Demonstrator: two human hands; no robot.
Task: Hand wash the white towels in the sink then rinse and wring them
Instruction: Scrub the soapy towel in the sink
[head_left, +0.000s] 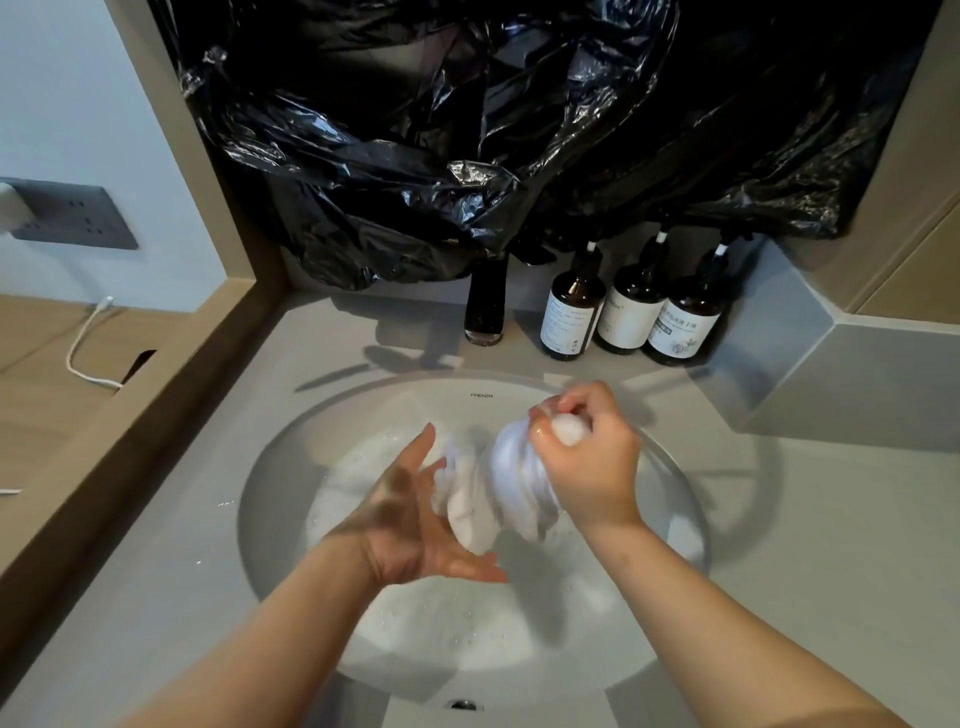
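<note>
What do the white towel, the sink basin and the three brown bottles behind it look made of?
Towel: soft wet cloth, likely cotton; it twists into ropey folds. Sink: glossy white glazed ceramic, judging by its smooth sheen. Bottles: dark brown and shiny, glass or plastic, unclear which; white matte labels, probably paper.

The towel (498, 483) hangs over the middle of the sink (280, 493), the left hand (410, 525) touching its near-left end and the right hand (587, 457) gripping its far-right end. Behind the sink stands the faucet (485, 301), and three bottles (631, 312) line up behind its right half.
</note>
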